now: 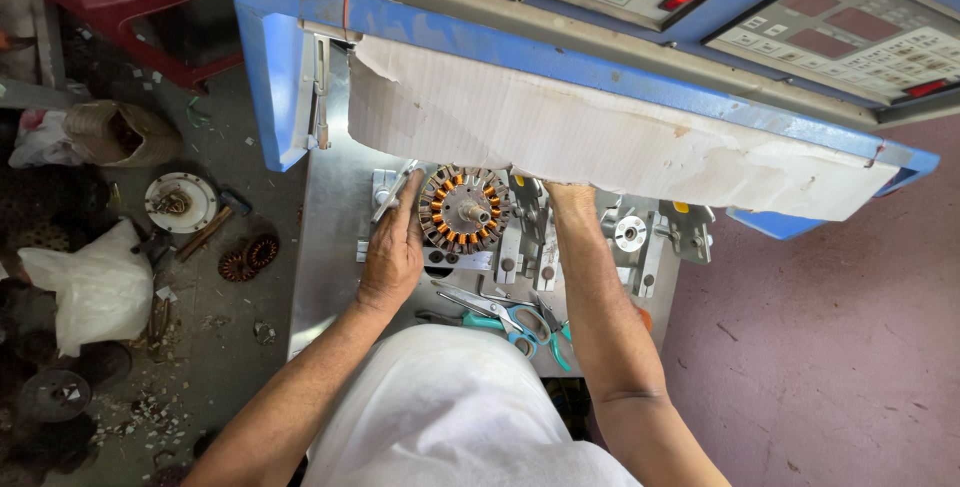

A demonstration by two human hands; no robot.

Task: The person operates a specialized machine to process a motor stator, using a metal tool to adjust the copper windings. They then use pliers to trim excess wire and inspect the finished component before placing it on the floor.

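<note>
A round motor stator (463, 210) with copper windings and a central shaft sits in the metal fixture of a blue winding machine (262, 77). My left hand (393, 247) rests against the stator's left side, fingers up along its rim. My right forearm reaches up to the right of the stator; my right hand (568, 194) mostly disappears under a torn sheet of white paper (600, 142), so its grip is hidden.
Scissors and teal-handled pliers (520, 325) lie on the steel plate (325, 257) below the fixture. Control panels (840, 37) sit above. On the floor to the left lie wound coils (250, 257), a round motor part (180, 202), white bags (95, 287) and scraps.
</note>
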